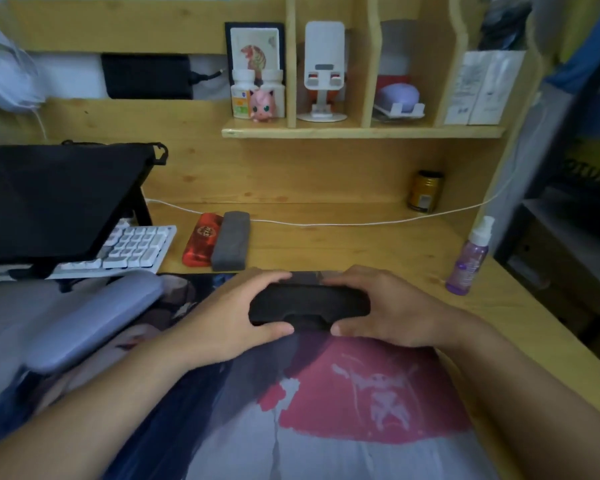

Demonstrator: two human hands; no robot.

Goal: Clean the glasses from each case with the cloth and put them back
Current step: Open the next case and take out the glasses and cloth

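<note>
A black glasses case (309,304) lies closed at the middle of the desk, on the far edge of a printed desk mat (343,403). My left hand (232,323) grips its left end, fingers over the top and thumb at the front. My right hand (392,311) grips the right end the same way. Behind them, side by side, lie a red case (201,243) and a grey case (230,240), both closed. No glasses or cloth can be seen.
A purple spray bottle (470,258) stands at the right. A white keyboard (132,247) sits under a black laptop stand (49,202) at left, with a lilac wrist rest (94,323) in front. A white cable (343,223) crosses the desk; a yellow can (425,191) stands at the back.
</note>
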